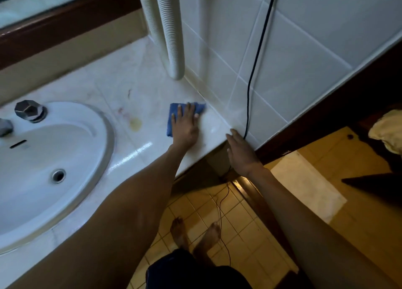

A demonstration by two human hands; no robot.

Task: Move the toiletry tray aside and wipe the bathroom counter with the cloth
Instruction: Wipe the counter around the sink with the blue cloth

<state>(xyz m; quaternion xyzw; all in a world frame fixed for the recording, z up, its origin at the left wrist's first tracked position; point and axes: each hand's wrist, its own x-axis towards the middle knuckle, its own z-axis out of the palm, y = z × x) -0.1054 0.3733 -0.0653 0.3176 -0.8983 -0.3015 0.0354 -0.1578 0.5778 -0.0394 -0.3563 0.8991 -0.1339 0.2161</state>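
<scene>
A folded blue cloth (174,112) lies flat on the pale marble counter (113,88), near the tiled side wall. My left hand (185,127) presses down on the cloth with the fingers spread. My right hand (239,154) rests open at the counter's front right corner, fingertips touching the edge next to a black cable (254,67). Stains mark the counter left of the cloth: a yellowish patch (135,123) and reddish smears (123,112). No toiletry tray is in view.
A white oval sink (43,158) with dark tap knobs (30,111) fills the left. Two ribbed white hoses (171,32) stand on the counter by the tiled wall (293,49). A mirror (32,3) hangs behind. Below are yellow floor tiles (239,219), my bare feet and a thin wire.
</scene>
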